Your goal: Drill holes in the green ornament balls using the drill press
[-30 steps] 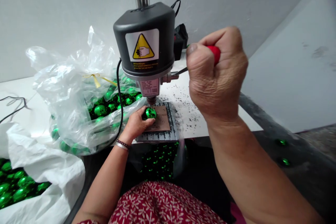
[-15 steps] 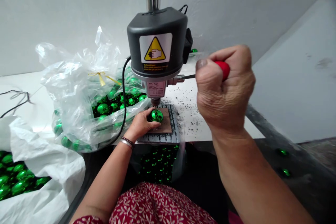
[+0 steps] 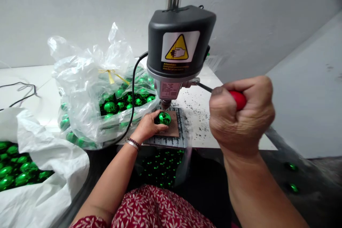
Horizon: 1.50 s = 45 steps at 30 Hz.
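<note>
My left hand [image 3: 148,125] grips a shiny green ball [image 3: 164,118] between thumb and fingers, on a brown board [image 3: 173,129] below the drill press [image 3: 180,46]. The chuck [image 3: 166,104] sits right over the ball, and the bit appears to touch its top. Closed in a fist, my right hand [image 3: 242,117] holds the drill press lever [image 3: 204,86] by its red knob [image 3: 238,100]. The brown board rests on the grey slotted base [image 3: 182,139] of the press.
Clear plastic bags [image 3: 82,103] of green balls lie left of the press, near a black cable [image 3: 133,96]. A white sack [image 3: 57,171] of green balls [image 3: 22,178] stands at lower left. Dark shavings [image 3: 199,114] litter the white table [image 3: 208,139]. Two balls [image 3: 294,188] lie at lower right.
My right hand has pulled the lever downward, and the lever now slopes down more steeply. The chuck is lower against the ball. The view has shifted slightly; my left hand keeps its hold.
</note>
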Available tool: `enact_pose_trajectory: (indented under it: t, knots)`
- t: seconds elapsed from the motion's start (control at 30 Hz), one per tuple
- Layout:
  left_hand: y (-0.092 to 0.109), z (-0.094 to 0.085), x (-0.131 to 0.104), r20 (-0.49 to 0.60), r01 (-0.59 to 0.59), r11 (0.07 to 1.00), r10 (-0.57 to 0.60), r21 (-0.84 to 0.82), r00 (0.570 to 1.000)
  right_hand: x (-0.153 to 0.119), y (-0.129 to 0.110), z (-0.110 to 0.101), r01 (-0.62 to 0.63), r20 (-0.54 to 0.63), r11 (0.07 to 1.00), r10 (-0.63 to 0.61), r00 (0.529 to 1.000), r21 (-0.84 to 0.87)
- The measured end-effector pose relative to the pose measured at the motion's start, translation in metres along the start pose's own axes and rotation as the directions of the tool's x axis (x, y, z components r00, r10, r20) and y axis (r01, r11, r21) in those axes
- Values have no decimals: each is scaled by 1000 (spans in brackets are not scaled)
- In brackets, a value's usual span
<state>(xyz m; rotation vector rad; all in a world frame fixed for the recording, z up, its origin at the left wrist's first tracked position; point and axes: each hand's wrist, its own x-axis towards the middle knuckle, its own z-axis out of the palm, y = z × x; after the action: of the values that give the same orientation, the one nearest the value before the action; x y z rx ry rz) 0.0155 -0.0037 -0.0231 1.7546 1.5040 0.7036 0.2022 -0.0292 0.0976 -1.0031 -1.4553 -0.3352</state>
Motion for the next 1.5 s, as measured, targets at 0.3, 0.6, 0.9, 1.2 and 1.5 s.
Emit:
enact_pose_trajectory:
  t: [0.3,0.6,0.9,1.2,1.5]
  knots:
    - [1,2,-2,-18,6,1000,-7,-23,1000,-27,5,1,30,-41,999,-30,999,-16]
    - [-1,3,-1,-31,15,997,-17,-74,999,-44,11,8,4,-62,999,-1,998,48]
    - [4,0,-4,-13,9,999,-10,-36,1000,-27,12,8,68,-63,996,-64,996,63]
    - [5,-8,-38,-4,-36,999,36,-20,999,42,1,15,-191,42,982,191,981,7]
    - [23,-64,-72,164,-85,982,57,167,985,37,0,14,-237,45,971,237,970,-9]
